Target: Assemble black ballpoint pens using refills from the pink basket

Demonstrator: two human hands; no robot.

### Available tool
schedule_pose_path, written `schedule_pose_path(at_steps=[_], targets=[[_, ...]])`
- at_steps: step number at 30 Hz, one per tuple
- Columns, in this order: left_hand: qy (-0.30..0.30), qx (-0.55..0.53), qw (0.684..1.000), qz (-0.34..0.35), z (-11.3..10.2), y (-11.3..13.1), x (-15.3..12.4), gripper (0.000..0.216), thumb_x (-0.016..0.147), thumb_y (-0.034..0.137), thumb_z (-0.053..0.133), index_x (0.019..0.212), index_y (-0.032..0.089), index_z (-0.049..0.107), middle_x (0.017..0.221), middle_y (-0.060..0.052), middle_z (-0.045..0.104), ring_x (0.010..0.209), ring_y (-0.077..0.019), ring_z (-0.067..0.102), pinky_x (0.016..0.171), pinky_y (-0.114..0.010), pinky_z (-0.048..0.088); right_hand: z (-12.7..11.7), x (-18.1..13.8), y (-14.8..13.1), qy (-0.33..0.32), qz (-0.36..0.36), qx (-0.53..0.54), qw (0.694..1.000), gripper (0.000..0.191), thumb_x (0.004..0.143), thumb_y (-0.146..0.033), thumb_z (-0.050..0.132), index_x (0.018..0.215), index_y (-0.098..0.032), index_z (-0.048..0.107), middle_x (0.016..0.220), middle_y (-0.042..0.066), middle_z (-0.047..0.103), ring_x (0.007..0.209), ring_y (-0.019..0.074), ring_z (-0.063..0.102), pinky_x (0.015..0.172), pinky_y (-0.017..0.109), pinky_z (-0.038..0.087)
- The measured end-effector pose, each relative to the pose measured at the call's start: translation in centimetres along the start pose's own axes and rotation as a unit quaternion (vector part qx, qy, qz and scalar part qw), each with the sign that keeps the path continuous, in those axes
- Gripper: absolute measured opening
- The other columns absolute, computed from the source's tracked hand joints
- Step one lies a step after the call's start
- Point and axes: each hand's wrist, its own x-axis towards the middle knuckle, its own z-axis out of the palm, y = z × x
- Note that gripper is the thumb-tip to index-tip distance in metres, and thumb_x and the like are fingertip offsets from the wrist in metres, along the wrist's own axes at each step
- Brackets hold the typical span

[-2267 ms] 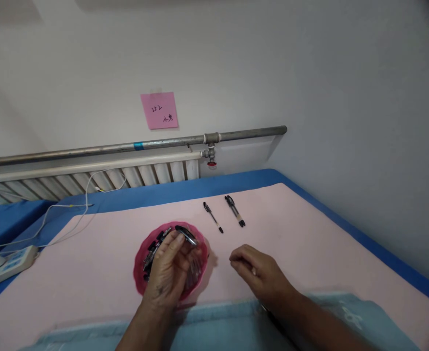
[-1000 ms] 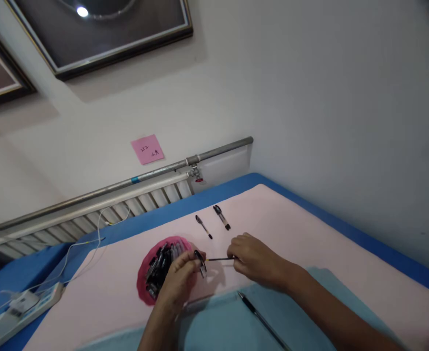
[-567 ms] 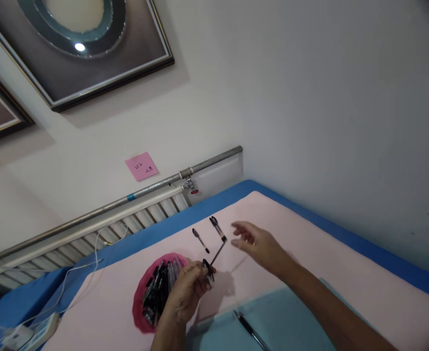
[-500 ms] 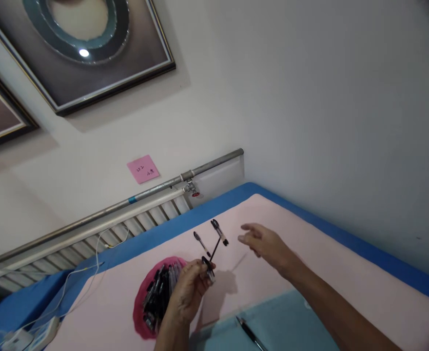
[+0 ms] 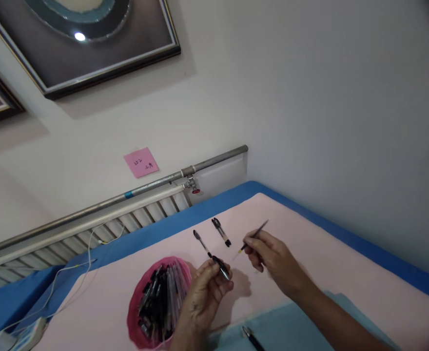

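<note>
My left hand point(image 5: 205, 292) is closed on a black pen cap point(image 5: 221, 268) with a shiny, paler end; other small parts in these fingers are hidden. To its right, my right hand point(image 5: 269, 256) pinches a thin dark pen refill point(image 5: 260, 228), slanted, its yellowish and pale end pointing down toward the left hand without touching it. Just beyond the left hand lies one capped pen point(image 5: 202, 242). Farther back, black-capped pens point(image 5: 221, 231) lie side by side. A pink bowl point(image 5: 131, 319) full of pens and clear barrels stands left of the left wrist.
A black pen point(image 5: 251, 338) lies on a light blue sheet point(image 5: 283, 321) near me. Pink covering point(image 5: 97, 302) spreads over the blue table point(image 5: 251, 187). Behind are a radiator point(image 5: 141, 222) and pipe point(image 5: 156, 183). A white cable point(image 5: 55, 278) and power strip point(image 5: 28, 336) lie left.
The dark refill that stuck up from my left hand is now in my right hand, whose fingers were spread and empty. My left hand has shifted slightly right.
</note>
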Motion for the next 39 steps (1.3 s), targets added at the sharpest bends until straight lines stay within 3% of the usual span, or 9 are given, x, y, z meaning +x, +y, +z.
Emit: schedule_pose_path(at_steps=[5, 9, 12, 21, 26, 33, 39], targets=[[0.051, -0.133, 0.990, 0.018, -1.0, 0.2, 1.2, 0.015, 0.070, 0.001, 0.063, 0.077, 0.013, 0.069, 0.076, -0.006, 0.071, 0.074, -0.0141, 0.066, 0.071, -0.025, 0.052, 1.2, -1.1, -0.1, -0.022, 0.005, 0.001, 1.000, 0.015, 0.072, -0.033, 0.057, 0.071, -0.018, 0.056, 0.052, -0.004, 0.054, 0.042, 0.0090, 0.042, 0.040, 0.022, 0.033], [0.071, -0.187, 0.980, 0.012, -1.0, 0.7, 1.6, 0.017, 0.077, 0.000, 0.055, 0.074, 0.010, 0.068, 0.074, -0.007, 0.071, 0.073, -0.0134, 0.067, 0.069, -0.023, 0.054, 1.9, -1.6, 0.2, -0.054, -0.022, -0.025, 0.998, 0.012, 0.073, -0.029, 0.056, 0.069, -0.019, 0.060, 0.050, -0.004, 0.049, 0.045, 0.0103, 0.044, 0.043, 0.023, 0.036], [0.079, -0.200, 0.977, -0.004, -1.1, 1.0, 1.6, 0.019, 0.079, 0.001, 0.052, 0.072, 0.010, 0.067, 0.074, -0.008, 0.071, 0.076, -0.0150, 0.068, 0.071, -0.025, 0.055, 2.0, -1.8, 0.2, -0.036, -0.052, -0.058, 0.996, 0.013, 0.075, -0.028, 0.055, 0.071, -0.019, 0.062, 0.053, -0.003, 0.051, 0.047, 0.0109, 0.045, 0.045, 0.023, 0.038], [0.080, -0.168, 0.982, -0.004, -1.0, 0.6, 1.4, 0.015, 0.077, 0.002, 0.057, 0.071, 0.010, 0.068, 0.075, -0.008, 0.072, 0.075, -0.0142, 0.067, 0.077, -0.027, 0.054, 2.0, -1.8, 0.4, -0.029, -0.080, -0.079, 0.993, 0.014, 0.079, -0.030, 0.054, 0.076, -0.020, 0.064, 0.055, -0.002, 0.053, 0.049, 0.0120, 0.048, 0.046, 0.024, 0.041], [0.063, -0.113, 0.991, 0.043, -0.1, 0.6, 0.8, 0.009, 0.067, 0.006, 0.069, 0.072, 0.013, 0.068, 0.074, -0.005, 0.071, 0.075, -0.0152, 0.067, 0.078, -0.029, 0.053, 2.0, -1.7, 1.0, -0.027, -0.083, -0.101, 0.991, 0.014, 0.079, -0.031, 0.056, 0.077, -0.020, 0.065, 0.057, -0.002, 0.054, 0.050, 0.0119, 0.048, 0.045, 0.024, 0.040], [0.041, -0.051, 0.995, 0.080, 0.4, 1.1, 0.5, 0.021, 0.060, 0.011, 0.076, 0.077, 0.017, 0.066, 0.084, -0.004, 0.070, 0.084, -0.0169, 0.066, 0.081, -0.029, 0.051, 2.2, -1.3, 2.0, 0.002, -0.050, 0.002, 0.999, 0.022, 0.076, -0.041, 0.063, 0.077, -0.019, 0.064, 0.054, -0.001, 0.054, 0.046, 0.0128, 0.048, 0.040, 0.025, 0.038], [0.015, -0.044, 0.994, 0.097, 0.3, 1.3, 0.4, 0.011, 0.070, 0.017, 0.069, 0.081, 0.016, 0.068, 0.088, -0.006, 0.071, 0.085, -0.0180, 0.065, 0.082, -0.032, 0.051, 2.2, -1.2, 2.6, -0.001, -0.026, 0.036, 0.999, 0.020, 0.076, -0.038, 0.064, 0.081, -0.019, 0.064, 0.056, 0.000, 0.058, 0.047, 0.0118, 0.048, 0.040, 0.023, 0.035]])
